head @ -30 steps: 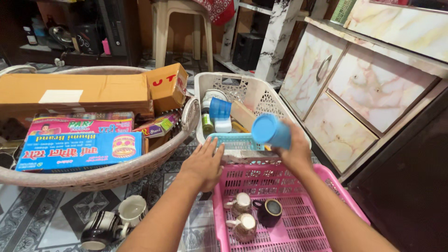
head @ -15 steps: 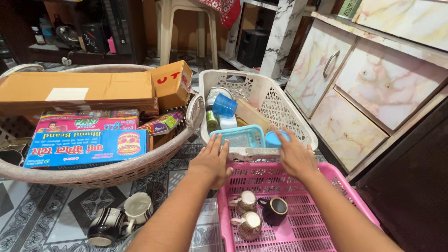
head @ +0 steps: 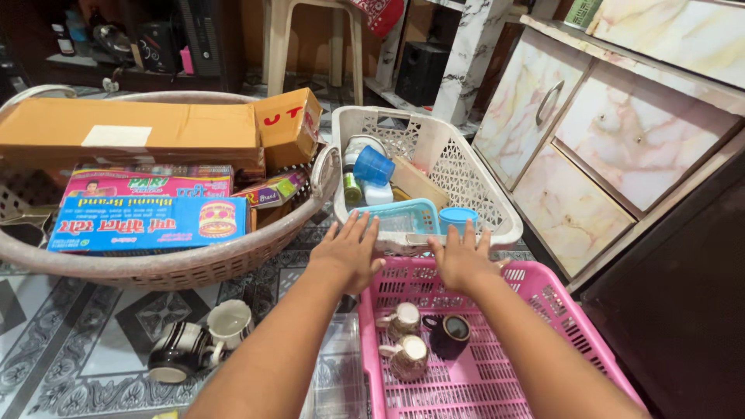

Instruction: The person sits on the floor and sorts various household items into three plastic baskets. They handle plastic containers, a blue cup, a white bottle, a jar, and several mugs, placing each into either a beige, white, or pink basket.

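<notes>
My left hand (head: 349,251) rests flat, fingers spread, against the near rim of a white plastic basket (head: 497,209). My right hand (head: 460,257) is open and empty just below that rim, above the far edge of a pink plastic basket (head: 570,337). A light blue cup (head: 458,218) stands upside down inside the white basket, right beyond my right fingertips. Beside it lie a small turquoise basket (head: 403,216), another blue cup (head: 373,165) and a wooden piece. In the pink basket sit two pale patterned cups (head: 400,318) and a dark cup (head: 448,334).
A large round wicker basket (head: 178,268) at left holds cardboard boxes (head: 132,136) and colourful flat packets. Two mugs (head: 198,349) lie on the patterned floor tiles. Marbled cabinet doors (head: 621,147) line the right side. A plastic stool and shelves stand behind.
My right hand carried the light blue cup down into the white basket, let it go and drew back to the rim. My left hand stayed at the basket edge.
</notes>
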